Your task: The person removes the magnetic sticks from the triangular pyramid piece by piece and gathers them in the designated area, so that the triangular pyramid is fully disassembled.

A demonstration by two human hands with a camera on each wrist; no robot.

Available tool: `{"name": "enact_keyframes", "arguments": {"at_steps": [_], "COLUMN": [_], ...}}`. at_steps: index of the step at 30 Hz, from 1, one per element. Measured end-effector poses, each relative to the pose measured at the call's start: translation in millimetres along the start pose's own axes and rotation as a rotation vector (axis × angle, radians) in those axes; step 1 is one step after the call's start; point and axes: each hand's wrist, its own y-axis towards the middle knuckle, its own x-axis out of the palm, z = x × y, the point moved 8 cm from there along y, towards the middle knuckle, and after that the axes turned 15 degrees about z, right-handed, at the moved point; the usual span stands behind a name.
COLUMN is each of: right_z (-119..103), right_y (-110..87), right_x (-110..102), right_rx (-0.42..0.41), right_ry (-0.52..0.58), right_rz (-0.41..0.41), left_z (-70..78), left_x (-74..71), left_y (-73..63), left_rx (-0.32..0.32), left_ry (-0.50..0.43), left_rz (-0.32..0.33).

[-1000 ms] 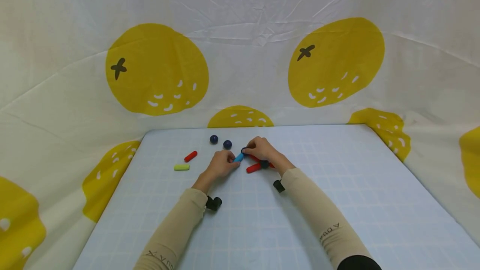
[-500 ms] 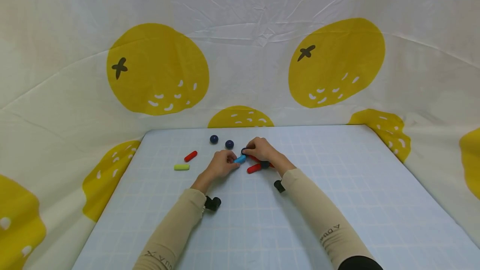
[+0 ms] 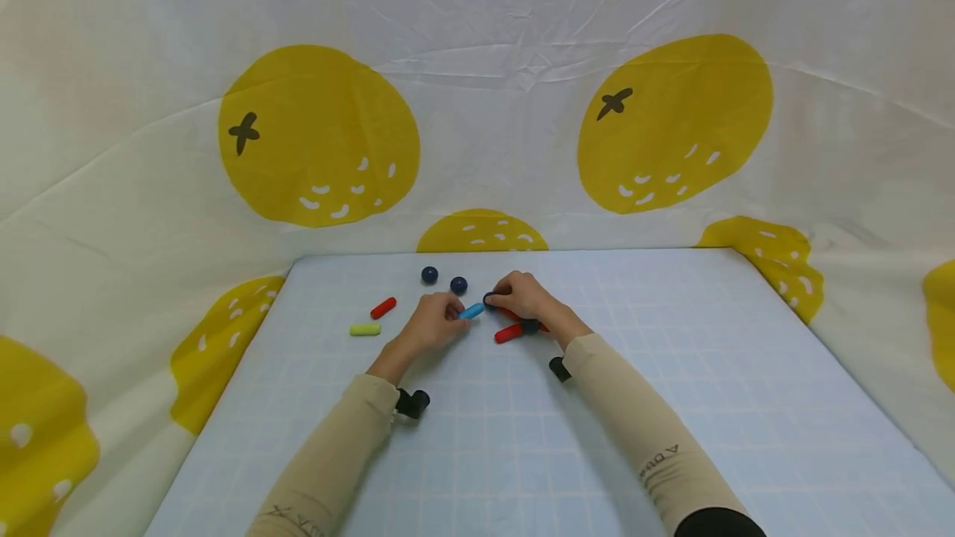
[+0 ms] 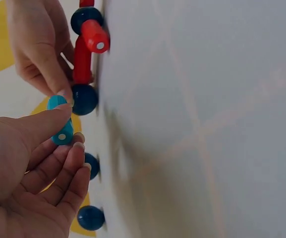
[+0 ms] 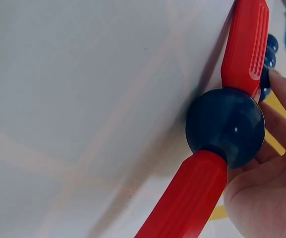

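Note:
My left hand (image 3: 431, 323) pinches a light blue magnetic stick (image 4: 62, 135) between thumb and fingers. One end of the stick points at a dark blue ball (image 4: 85, 100), close beside it in the head view. At that ball are the thumb and fingertips of my right hand (image 3: 524, 297), which pinch it. A red stick (image 5: 244, 47) runs from this ball to a second dark blue ball (image 5: 222, 126) under the right hand. Another red stick (image 5: 187, 198) juts from the second ball, and a further red piece shows behind it in the left wrist view.
Two loose dark blue balls, one farther left (image 3: 429, 275) and one nearer the hands (image 3: 458, 285), lie toward the table's back edge. Left of the hands are a red stick (image 3: 384, 308) and a yellow-green stick (image 3: 366, 330). A lemon-print curtain (image 3: 492, 131) hangs behind the checked tabletop (image 3: 485, 454).
My left hand has drawn slightly left with the blue stick, widening the distance to the held ball. My right hand stays in place on the ball.

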Motion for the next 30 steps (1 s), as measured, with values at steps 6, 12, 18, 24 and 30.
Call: {"name": "enact_keyframes", "arguments": {"at_steps": [6,12,18,24,30], "right_z": [1,3,3,3,5], "right_y": [0.2,0.7,-0.5,0.7,1.8], "right_x": [-2,0,2,0,3], "right_rx": [0.010,0.013,0.003,-0.002,0.004], "right_ry": [-0.004,0.009,0.005,0.004,0.008], "right_rz": [0.000,-0.006,-0.002,0.014,-0.001], "left_z": [-1.2,-12.5,-33.7,-69.4,-107.6], "left_x": [-21.6,-55.4,-96.2,-130.6,-147.3], "left_y": [-1.0,-5.9,-10.6,-4.7,-1.8], "left_rx": [0.012,0.045,0.091,0.063,-0.034], "left_ry": [0.007,0.015,0.040,0.085,0.133], "left_rz": [0.027,0.069,0.142,0.181,0.175]}}
